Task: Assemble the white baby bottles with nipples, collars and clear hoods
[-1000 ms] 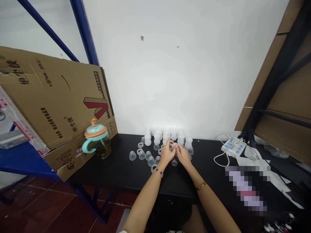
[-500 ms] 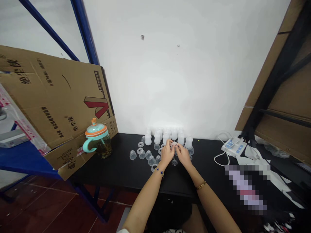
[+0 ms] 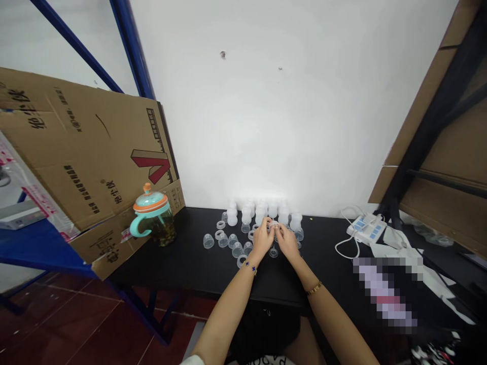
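Above black table (image 3: 198,263): left hand (image 3: 262,238), right hand (image 3: 288,241) pinch small clear part (image 3: 274,223); both grips clenched.

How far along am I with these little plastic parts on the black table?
Looks done: a row of white bottles stands by the wall. In hand: left hand and right hand together pinch one small clear part. Left: loose clear caps and white rings lie beside them.

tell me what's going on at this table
A person's left hand and right hand meet over a black table, both pinching a small clear plastic piece. Loose clear caps and rings lie around them, with white bottles in a row by the wall. A teal mug stands beside a cardboard box.
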A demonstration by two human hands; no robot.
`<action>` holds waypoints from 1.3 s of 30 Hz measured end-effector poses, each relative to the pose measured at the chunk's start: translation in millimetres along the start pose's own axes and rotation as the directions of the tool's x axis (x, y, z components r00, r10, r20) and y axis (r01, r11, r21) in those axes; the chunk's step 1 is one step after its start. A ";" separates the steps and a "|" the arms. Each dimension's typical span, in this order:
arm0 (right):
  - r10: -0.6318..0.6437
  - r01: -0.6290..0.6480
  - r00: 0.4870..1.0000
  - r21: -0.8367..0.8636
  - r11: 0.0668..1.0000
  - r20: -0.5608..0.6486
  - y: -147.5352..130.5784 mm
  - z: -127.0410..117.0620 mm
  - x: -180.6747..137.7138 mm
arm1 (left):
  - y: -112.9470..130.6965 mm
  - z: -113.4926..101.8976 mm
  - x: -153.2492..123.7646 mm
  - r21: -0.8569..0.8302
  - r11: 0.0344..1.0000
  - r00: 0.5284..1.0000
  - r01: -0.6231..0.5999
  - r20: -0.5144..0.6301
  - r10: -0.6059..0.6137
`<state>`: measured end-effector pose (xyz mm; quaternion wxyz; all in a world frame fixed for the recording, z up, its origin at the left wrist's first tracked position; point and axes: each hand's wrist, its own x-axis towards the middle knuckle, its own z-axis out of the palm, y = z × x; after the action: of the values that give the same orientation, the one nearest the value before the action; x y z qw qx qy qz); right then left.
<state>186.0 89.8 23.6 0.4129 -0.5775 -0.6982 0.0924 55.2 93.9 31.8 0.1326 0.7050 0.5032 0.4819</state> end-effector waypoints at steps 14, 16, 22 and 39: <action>0.019 -0.017 0.997 0.026 1.000 -0.071 -0.5 0.9 -1.6 | 9.6 -8.4 0.0 0.027 0.999 0.999 -0.028 -0.030 0.029; 0.027 -0.025 0.998 0.023 0.999 -0.065 -0.5 0.6 -1.3 | 9.7 -8.2 -0.2 0.023 0.999 0.998 -0.046 -0.035 0.047; 0.012 -0.010 0.999 0.052 0.999 -0.040 -2.3 -1.4 -1.0 | 8.5 -5.8 0.2 0.003 0.999 0.997 -0.038 -0.072 0.038; -0.003 0.006 1.000 0.084 0.996 -0.031 -4.4 -2.3 -2.6 | 7.5 -4.2 3.1 -0.079 0.996 0.995 0.045 -0.086 -0.052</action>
<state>184.3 85.3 26.5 0.4478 -0.5593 -0.6886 0.1119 56.3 91.8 40.6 0.1492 0.6652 0.5065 0.5280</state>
